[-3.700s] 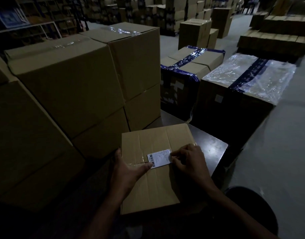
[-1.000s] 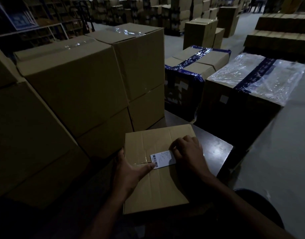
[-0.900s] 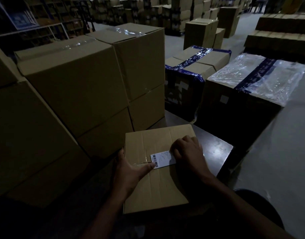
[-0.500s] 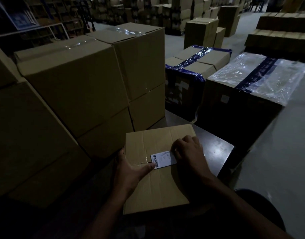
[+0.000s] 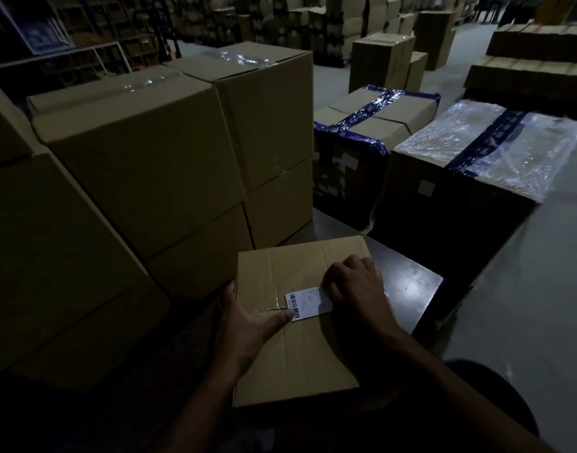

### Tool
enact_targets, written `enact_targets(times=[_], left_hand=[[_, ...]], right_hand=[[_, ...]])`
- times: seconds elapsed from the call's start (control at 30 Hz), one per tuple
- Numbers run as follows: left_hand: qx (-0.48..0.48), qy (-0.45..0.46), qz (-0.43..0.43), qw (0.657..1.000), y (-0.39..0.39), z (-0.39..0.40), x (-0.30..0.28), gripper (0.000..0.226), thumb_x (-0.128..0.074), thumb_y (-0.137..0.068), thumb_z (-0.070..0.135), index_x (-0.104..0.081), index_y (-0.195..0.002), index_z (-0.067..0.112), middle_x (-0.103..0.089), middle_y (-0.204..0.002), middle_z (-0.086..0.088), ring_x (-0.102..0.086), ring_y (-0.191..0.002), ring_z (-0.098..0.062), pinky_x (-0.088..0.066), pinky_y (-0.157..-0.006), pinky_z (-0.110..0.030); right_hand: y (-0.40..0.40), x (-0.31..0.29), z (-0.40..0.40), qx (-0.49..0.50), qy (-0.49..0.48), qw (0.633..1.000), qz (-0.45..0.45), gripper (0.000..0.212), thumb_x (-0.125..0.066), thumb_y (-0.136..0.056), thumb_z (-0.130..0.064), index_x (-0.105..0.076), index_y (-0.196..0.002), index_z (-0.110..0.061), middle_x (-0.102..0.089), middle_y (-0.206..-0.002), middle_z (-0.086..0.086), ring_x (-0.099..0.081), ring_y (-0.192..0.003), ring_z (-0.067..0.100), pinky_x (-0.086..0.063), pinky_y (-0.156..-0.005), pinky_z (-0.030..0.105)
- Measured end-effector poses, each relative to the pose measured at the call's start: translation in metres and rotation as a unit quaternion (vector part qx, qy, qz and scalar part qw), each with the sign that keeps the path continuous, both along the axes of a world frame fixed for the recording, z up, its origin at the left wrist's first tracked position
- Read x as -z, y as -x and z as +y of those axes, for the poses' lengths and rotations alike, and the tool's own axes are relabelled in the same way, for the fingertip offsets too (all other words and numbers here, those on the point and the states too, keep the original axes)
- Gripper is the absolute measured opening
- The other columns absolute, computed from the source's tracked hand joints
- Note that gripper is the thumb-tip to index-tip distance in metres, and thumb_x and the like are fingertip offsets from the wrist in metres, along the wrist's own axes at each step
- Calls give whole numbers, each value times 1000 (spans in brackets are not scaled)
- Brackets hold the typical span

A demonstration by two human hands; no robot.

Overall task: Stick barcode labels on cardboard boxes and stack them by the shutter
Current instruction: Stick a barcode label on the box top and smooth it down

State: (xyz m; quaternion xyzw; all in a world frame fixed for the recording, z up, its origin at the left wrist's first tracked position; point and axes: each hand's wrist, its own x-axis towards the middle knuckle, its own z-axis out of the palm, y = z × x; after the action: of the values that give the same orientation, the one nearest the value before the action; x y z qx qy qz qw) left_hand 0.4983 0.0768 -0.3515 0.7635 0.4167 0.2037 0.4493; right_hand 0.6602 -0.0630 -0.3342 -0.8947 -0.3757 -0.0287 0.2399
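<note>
Dim warehouse, cartons stacked upper left; low in the frame's centre sits your cardboard box (image 5: pixel 293 322), your left hand (image 5: pixel 247 325) thumb pressing the barcode label (image 5: pixel 308 303), your right hand (image 5: pixel 357 289) fingers curled on its other end

A dark, glossy table (image 5: pixel 408 286) carries the small cardboard box (image 5: pixel 297 351), which lies flat on it near its left side. The grey floor (image 5: pixel 525 289) bears the tall stacked cartons (image 5: pixel 169 165) at left, a blue-taped box (image 5: pixel 362 138) and a plastic-wrapped box (image 5: pixel 470 178) beyond the table.

Matt cardboard box (image 5: pixel 293 354) — glossy paper label (image 5: pixel 308 303)
</note>
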Motion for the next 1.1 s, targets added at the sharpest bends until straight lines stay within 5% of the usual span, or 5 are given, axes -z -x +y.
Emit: enact_targets(times=[0.3,0.6,0.7,0.97,1.1], left_hand=[[-5,-2,1,1000,-1,0,0,123,-91,-43,63,-28,-144,32,-46,-137,2,-48,-123,-20,-46,-100,-45],[-9,5,5,1000,0,2,1,130,-87,-35,73,-28,-144,34,-48,-137,4,-49,-124,-20,-48,-99,-50],[-5,5,0,1000,-1,1,1,126,-90,-40,67,-29,-145,32,-48,-137,4,-49,-125,-20,-47,-100,-47],[-2,15,-9,1000,-2,0,-1,126,-92,-42,61,-29,-146,30,-49,-136,3,-50,-123,-20,-47,-100,-47],[-5,16,-1,1000,-2,0,-1,125,-93,-42,62,-29,-145,30,-50,-133,4,-50,-121,-19,-48,-97,-45]], right_hand=[[-12,-8,16,-7,77,997,29,25,-41,-97,-40,-59,-106,-25,-45,-106,-3,-38,-109,20,-28,-96,39],[-24,-19,17,-77,117,986,92,32,-35,-99,-34,-63,-105,-19,-55,-112,4,-45,-108,24,-28,-81,35],[-22,-20,15,-88,64,983,145,36,-27,-84,-39,-57,-93,-22,-57,-99,1,-49,-100,24,-29,-77,33],[-21,-18,11,-103,81,987,92,13,-54,-92,-36,-62,-98,-29,-63,-105,-6,-48,-99,15,-43,-87,37],[-25,-28,10,-143,59,970,187,17,-68,-86,-36,-66,-99,-25,-67,-97,-6,-61,-91,12,-51,-78,30]])
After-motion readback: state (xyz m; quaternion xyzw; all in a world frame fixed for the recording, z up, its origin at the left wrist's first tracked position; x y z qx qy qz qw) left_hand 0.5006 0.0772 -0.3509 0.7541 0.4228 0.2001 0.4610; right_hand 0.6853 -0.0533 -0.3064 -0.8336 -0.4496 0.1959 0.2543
